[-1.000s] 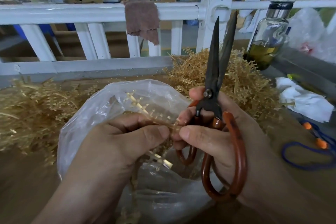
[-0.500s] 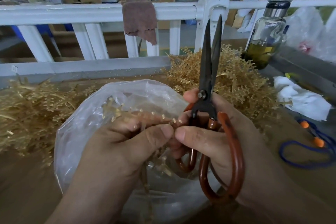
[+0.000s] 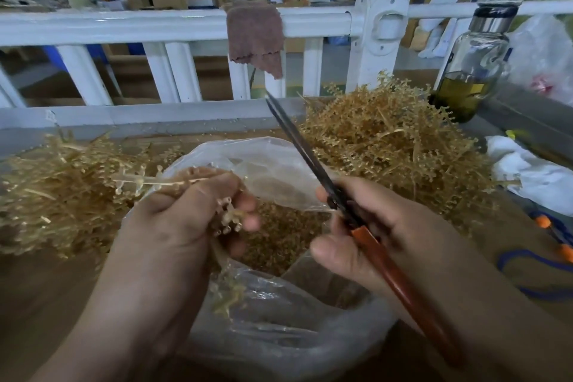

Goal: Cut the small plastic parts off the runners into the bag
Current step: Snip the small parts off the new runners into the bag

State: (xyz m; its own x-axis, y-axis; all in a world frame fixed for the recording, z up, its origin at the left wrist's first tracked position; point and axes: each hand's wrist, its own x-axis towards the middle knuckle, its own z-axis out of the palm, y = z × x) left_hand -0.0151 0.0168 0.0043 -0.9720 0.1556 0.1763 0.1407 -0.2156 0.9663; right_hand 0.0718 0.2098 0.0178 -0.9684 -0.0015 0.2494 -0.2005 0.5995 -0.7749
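Note:
My left hand [image 3: 173, 236] grips a tan plastic runner [image 3: 139, 180] over the left rim of the clear plastic bag [image 3: 279, 329]; the runner's end sticks out to the left, and small parts on it show between my fingers. My right hand [image 3: 381, 236] holds the scissors [image 3: 313, 164] by their red-brown handles. The dark blades are together and point up and to the left over the bag's mouth, apart from the runner. Small tan cut parts [image 3: 279, 236] lie heaped inside the bag.
Piles of tan runners lie at the left [image 3: 52, 192] and at the back right [image 3: 393, 146]. A white railing [image 3: 155, 25] with a brown cloth [image 3: 255, 37] runs behind. A glass bottle [image 3: 471, 65], white rags [image 3: 533, 174] and a blue cord [image 3: 527, 260] sit on the right.
My hands have moved apart. The left hand swung the runner out to the left. The scissors tilted from upright to leaning left, blades closed, and the bag's inside is now exposed.

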